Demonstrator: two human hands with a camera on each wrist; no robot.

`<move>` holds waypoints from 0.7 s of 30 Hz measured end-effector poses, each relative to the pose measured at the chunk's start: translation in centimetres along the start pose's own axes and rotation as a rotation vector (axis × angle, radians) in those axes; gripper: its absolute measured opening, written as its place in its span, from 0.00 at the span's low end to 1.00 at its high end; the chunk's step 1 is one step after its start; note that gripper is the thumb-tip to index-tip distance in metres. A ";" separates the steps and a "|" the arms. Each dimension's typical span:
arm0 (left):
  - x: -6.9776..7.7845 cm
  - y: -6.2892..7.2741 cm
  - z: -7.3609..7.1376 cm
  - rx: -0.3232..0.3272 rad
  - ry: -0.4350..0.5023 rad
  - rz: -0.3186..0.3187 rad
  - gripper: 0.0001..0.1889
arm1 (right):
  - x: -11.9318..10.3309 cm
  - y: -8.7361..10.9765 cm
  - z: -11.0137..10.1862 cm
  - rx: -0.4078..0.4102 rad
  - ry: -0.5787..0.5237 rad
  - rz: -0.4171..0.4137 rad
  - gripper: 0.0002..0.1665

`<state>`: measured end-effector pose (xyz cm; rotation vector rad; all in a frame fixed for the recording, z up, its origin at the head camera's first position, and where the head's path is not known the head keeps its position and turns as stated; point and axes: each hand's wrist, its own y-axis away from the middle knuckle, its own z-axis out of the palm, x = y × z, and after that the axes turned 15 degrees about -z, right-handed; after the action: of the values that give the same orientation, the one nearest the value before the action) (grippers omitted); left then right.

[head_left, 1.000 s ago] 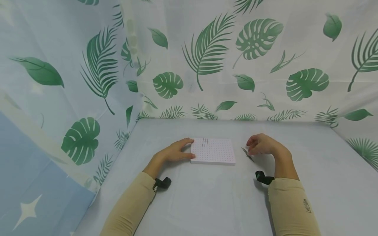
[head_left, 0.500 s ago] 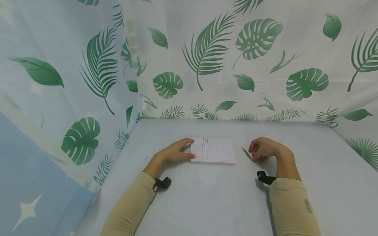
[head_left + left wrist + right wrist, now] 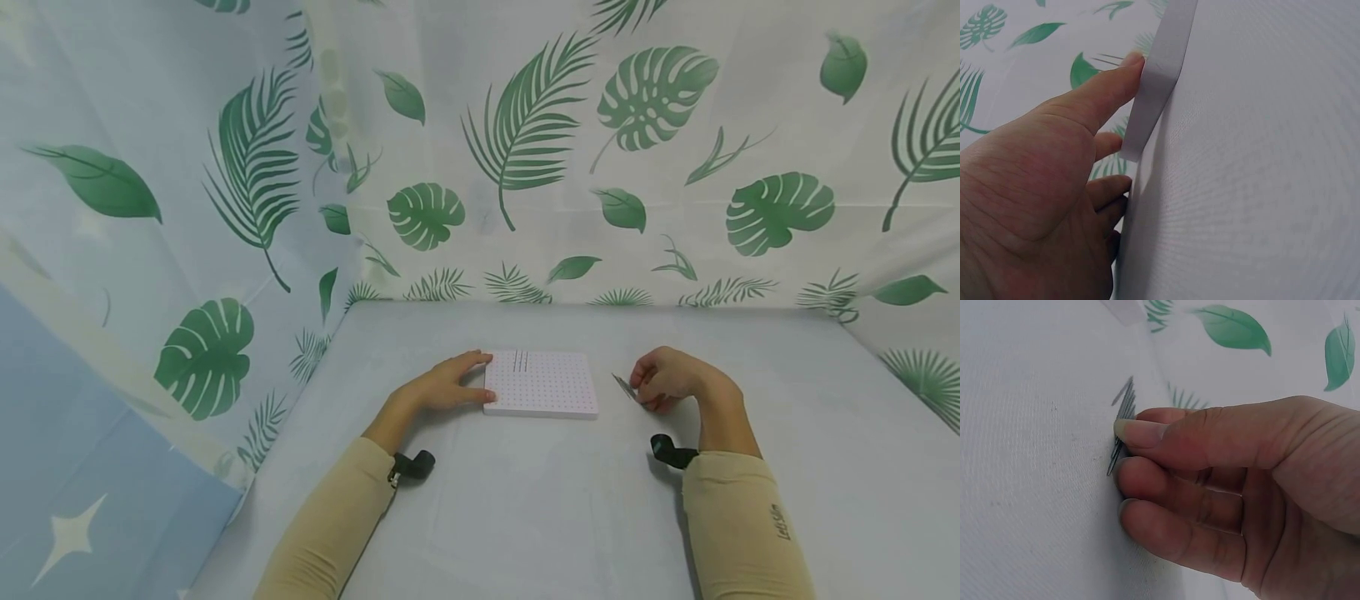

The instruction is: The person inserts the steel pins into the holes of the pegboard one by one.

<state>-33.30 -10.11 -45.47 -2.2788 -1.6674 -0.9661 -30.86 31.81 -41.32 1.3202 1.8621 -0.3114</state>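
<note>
A white pegboard (image 3: 543,392) with a grid of small holes lies flat on the table. Toward its upper left, 3 thin dark pins (image 3: 521,362) stand in a row. My left hand (image 3: 442,385) rests at the board's left edge, thumb and fingers spread and nearly straight; the left wrist view shows the thumb against the board's side (image 3: 1157,87). Right of the board lies a small bundle of thin metal pins (image 3: 1126,403). My right hand (image 3: 671,377) pinches at this bundle with its thumb and curled fingers. How many pins it grips is hidden.
A pale cloth covers the table (image 3: 525,500). Leaf-printed curtains (image 3: 525,167) hang behind and to the left. Black wrist cameras stick out from the left sleeve (image 3: 330,517) and the right sleeve (image 3: 738,525).
My right hand has moved slightly down along the pin bundle toward its near end, then a little back up onto it. The left hand and the board have stayed still.
</note>
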 end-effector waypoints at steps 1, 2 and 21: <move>0.0 0.0 0.0 -0.001 0.000 -0.001 0.47 | 0.0 0.0 0.0 0.000 -0.001 -0.005 0.10; 0.0 0.0 0.0 -0.002 0.001 -0.001 0.47 | 0.1 -0.1 0.0 0.001 0.000 -0.010 0.10; 0.1 0.1 -0.1 -0.007 -0.004 -0.001 0.46 | -0.3 -0.3 0.3 0.037 0.049 -0.006 0.07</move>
<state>-33.23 -10.12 -45.33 -2.2860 -1.6690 -0.9698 -30.95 31.30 -41.32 1.3583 1.9094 -0.3204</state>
